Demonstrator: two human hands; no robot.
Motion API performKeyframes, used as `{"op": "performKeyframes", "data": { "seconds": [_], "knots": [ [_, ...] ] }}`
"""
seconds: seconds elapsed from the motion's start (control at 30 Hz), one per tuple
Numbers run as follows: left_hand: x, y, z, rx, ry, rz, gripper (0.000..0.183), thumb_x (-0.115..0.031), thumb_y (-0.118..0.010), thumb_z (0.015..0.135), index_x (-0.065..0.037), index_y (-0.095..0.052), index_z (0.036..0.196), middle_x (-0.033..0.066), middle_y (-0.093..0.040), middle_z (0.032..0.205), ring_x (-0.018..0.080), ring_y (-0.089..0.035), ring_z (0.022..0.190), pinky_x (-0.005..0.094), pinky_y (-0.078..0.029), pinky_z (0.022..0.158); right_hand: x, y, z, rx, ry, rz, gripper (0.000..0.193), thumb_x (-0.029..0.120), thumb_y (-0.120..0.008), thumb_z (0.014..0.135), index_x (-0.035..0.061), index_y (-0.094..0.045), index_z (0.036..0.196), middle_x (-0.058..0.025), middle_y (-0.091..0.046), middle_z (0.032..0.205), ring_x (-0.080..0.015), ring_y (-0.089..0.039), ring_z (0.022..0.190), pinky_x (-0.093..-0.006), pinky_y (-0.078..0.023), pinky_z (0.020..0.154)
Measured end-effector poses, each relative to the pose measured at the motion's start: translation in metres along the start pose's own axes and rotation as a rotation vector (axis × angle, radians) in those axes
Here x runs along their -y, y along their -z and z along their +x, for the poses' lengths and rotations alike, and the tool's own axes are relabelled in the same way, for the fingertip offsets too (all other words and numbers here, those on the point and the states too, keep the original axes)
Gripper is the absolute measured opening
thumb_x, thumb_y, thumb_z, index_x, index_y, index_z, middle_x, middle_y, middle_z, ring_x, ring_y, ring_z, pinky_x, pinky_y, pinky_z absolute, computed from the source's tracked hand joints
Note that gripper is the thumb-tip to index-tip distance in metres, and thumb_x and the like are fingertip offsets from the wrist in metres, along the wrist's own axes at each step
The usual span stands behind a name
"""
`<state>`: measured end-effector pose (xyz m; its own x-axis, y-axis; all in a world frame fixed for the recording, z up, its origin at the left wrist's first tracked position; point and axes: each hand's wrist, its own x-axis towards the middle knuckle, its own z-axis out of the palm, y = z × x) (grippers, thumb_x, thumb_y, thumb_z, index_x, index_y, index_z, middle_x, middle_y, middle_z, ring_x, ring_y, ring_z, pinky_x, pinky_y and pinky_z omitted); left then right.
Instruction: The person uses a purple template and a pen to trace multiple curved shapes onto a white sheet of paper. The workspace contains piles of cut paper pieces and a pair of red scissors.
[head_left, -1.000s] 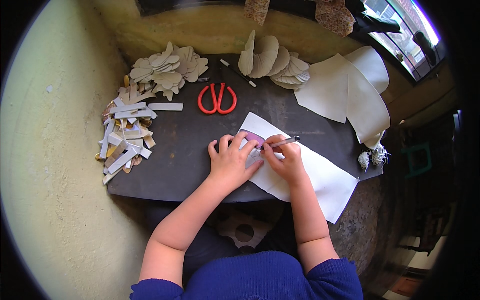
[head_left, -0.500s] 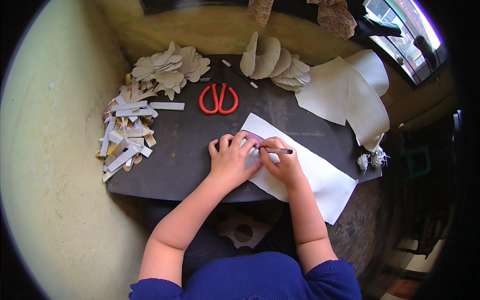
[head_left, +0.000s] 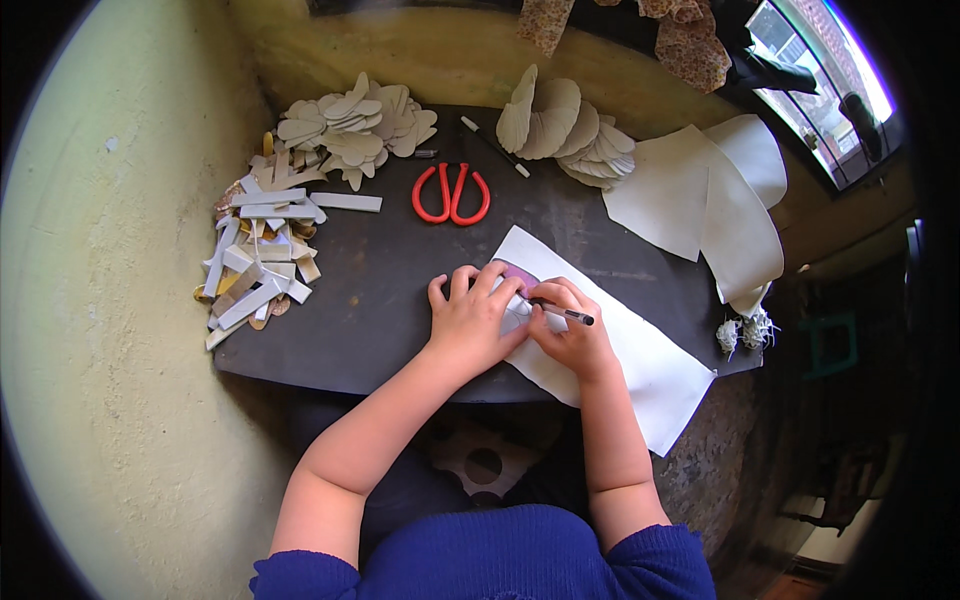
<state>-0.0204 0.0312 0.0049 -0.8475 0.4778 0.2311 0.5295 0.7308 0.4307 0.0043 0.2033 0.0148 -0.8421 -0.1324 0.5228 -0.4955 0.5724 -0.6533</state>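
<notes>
Over the front middle of the dark table, my left hand [head_left: 472, 318] has its fingers spread, pressing a flat purple-and-grey piece [head_left: 517, 274] onto a white sheet [head_left: 640, 358]. Most of that piece is hidden under the fingers. Just to the right, my right hand [head_left: 580, 338] grips a dark pen [head_left: 568, 313], its tip at the piece's edge between my two hands. A thin curved line shows on the pale surface by my left thumb. Both wrists rest low, close to the sheet.
Red-handled scissors [head_left: 450, 196] lie beyond my hands. Strip offcuts [head_left: 250, 260] heap up at the left, near the wall. Cut pale shapes [head_left: 350, 125] and stacked rounded pieces [head_left: 560, 125] sit at the back, a marker [head_left: 495, 146] between them. Larger pale sheets [head_left: 690, 190] drape at the right.
The whole view has shifted slightly. The pen's rear end has dipped toward me as my right hand turned a little. My left hand stays on the purple-and-grey piece.
</notes>
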Motion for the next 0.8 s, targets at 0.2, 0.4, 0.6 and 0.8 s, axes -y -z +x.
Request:
{"op": "performKeyframes", "data": {
  "seconds": [0.2, 0.4, 0.6, 0.8],
  "knots": [
    [-0.0007, 0.0005, 0.0008, 0.006, 0.000, 0.003, 0.053, -0.039, -0.077, 0.074, -0.022, -0.060, 0.122, 0.0014, -0.049, 0.135, 0.0282, -0.043, 0.121, 0.0527, -0.029, 0.100, 0.0001, -0.0004, 0.0008, 0.004, 0.018, -0.004, 0.027, -0.004, -0.067, 0.073, 0.0038, -0.063, 0.098, -0.0128, -0.066, 0.088, -0.0300, -0.067, 0.072, -0.0350, -0.055, 0.065],
    [-0.0008, 0.0012, 0.0007, -0.004, -0.005, 0.006, 0.052, -0.038, -0.076, 0.074, -0.022, -0.060, 0.121, 0.0015, -0.049, 0.134, 0.0282, -0.043, 0.120, 0.0531, -0.029, 0.100, 0.0006, 0.0006, 0.0011, 0.003, 0.013, -0.001, 0.027, -0.004, -0.067, 0.073, 0.0039, -0.063, 0.098, -0.0125, -0.066, 0.089, -0.0293, -0.067, 0.073, -0.0349, -0.055, 0.066],
    [0.0001, -0.0004, 0.0002, -0.007, -0.010, 0.013, 0.051, -0.038, -0.076, 0.075, -0.021, -0.060, 0.120, 0.0015, -0.049, 0.134, 0.0282, -0.044, 0.119, 0.0531, -0.030, 0.099, -0.0002, -0.0001, 0.0009, 0.006, 0.021, -0.009, 0.025, -0.004, -0.067, 0.073, 0.0036, -0.063, 0.096, -0.0124, -0.066, 0.089, -0.0290, -0.067, 0.072, -0.0338, -0.055, 0.066],
    [-0.0001, 0.0011, 0.0000, -0.006, -0.008, 0.009, 0.050, -0.039, -0.075, 0.076, -0.021, -0.060, 0.120, 0.0012, -0.050, 0.134, 0.0281, -0.043, 0.119, 0.0522, -0.029, 0.100, -0.0039, 0.0020, -0.0001, -0.025, -0.003, 0.035, 0.017, -0.005, -0.065, 0.078, 0.0010, -0.060, 0.093, -0.0125, -0.067, 0.091, -0.0252, -0.069, 0.076, -0.0324, -0.055, 0.066]
  ]
}}
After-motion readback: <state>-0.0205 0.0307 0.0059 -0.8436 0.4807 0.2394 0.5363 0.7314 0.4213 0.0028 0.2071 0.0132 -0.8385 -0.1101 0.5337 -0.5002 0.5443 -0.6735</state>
